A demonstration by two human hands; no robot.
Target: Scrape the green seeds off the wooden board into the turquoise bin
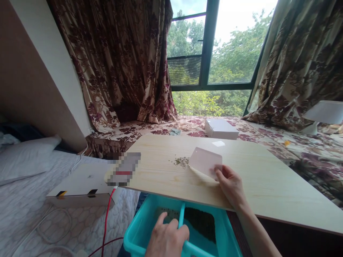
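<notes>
My right hand (230, 185) is closed on a pale pink scraper card (205, 161), whose left edge rests on the light wooden board (268, 178) next to a small pile of greenish grains (181, 161). My left hand (167, 239) grips the centre divider of a turquoise bin (139, 232) held below the board's near edge. Dark grains fill the bin's right compartment (200, 223); a thinner layer lies in the left one.
A white box (221, 128) and a small white slip (218, 143) lie beyond the board on the floral window seat. A bed with a pillow (24, 157), a white carton (80, 182) and red cable (106, 221) sits left. A lamp (324, 114) stands right.
</notes>
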